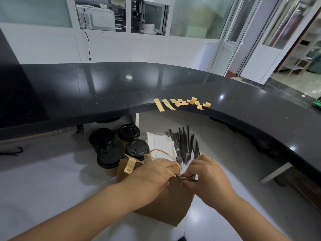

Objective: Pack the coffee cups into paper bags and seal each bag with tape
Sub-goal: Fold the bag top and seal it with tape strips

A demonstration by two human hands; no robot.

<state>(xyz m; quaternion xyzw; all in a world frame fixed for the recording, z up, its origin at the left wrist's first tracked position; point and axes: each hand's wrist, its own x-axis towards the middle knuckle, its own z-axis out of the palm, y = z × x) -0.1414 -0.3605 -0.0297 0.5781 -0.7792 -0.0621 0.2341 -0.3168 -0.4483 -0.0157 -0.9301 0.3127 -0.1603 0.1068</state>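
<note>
at the near edge of the white tabletop (pixel 43 180), a brown paper bag (pixel 166 206) stood under both hands. the left hand (pixel 152 176) lay over the bag's top, its grip curled round the twine handle (pixel 161 153). the right hand (pixel 206 176) pinched the bag's folded rim beside it. a tape strip (pixel 129 165) stuck to the bag's far corner. four lidded coffee cups (pixel 119 146) stood just behind the bag, and more tape strips (pixel 180 103) hung along the black counter (pixel 121 87) edge.

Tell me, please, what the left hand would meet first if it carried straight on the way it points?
Probably the right hand: the left hand points rightward across the paper bag's top, their fingertips nearly touching.
</note>
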